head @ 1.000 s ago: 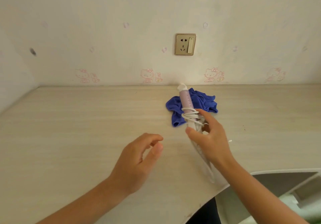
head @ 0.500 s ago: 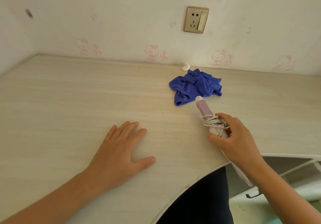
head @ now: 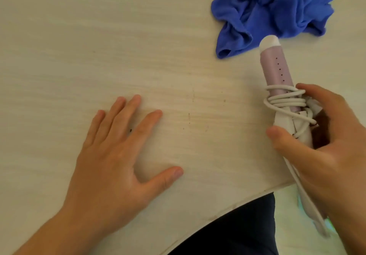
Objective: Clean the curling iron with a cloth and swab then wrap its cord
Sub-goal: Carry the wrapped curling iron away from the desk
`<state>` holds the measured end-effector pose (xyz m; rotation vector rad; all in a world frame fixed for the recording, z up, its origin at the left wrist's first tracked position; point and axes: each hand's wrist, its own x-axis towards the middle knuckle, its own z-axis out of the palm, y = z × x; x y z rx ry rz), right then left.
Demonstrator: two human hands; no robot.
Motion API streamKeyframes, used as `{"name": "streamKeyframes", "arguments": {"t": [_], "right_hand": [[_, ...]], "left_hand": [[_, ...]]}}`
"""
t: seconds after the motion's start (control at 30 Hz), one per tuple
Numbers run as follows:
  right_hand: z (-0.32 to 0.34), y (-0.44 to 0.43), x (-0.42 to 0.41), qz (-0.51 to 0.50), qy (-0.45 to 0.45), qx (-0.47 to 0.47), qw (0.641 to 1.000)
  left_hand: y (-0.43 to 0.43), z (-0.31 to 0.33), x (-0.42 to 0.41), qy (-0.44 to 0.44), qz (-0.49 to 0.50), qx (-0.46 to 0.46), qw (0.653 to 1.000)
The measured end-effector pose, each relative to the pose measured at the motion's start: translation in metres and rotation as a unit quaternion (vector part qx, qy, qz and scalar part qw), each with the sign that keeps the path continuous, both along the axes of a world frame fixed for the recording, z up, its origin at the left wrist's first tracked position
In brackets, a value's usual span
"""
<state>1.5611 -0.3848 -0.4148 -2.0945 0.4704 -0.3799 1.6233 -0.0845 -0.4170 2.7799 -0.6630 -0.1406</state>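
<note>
White cord (head: 285, 102) coils round the curling iron (head: 275, 70), gripped by my right hand (head: 332, 142) on the table (head: 59, 37) beside the cloth (head: 273, 13); my left hand (head: 118, 155) lies flat, empty. Wrapping looks done; next, I simply let go.

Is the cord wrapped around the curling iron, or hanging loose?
Wrapped: the white cord loops several times around the curling iron, which the right hand grips.

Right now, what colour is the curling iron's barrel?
Pale pink-lilac, with a white tip and a row of small dark dots; the curling iron shows in the head view.
</note>
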Motion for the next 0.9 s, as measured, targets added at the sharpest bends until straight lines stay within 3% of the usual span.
{"name": "streamKeyframes", "arguments": {"t": [0.23, 0.43, 0.63, 0.9], "right_hand": [[0.011, 0.006, -0.002, -0.034, 0.056, 0.031, 0.997], [0.040, -0.004, 0.013, -0.042, 0.149, 0.106, 0.982], [0.072, -0.019, 0.007, -0.056, 0.187, 0.183, 0.964], [0.194, -0.060, -0.098, -0.058, 0.224, 0.223, 0.947]], "left_hand": [[-0.005, 0.010, 0.003, 0.052, 0.006, 0.009, 0.999], [-0.013, 0.030, 0.007, 0.139, 0.035, -0.005, 0.990], [-0.028, 0.057, 0.014, 0.213, 0.055, 0.033, 0.975], [-0.094, 0.179, -0.034, 0.308, -0.005, -0.052, 0.950]]}}
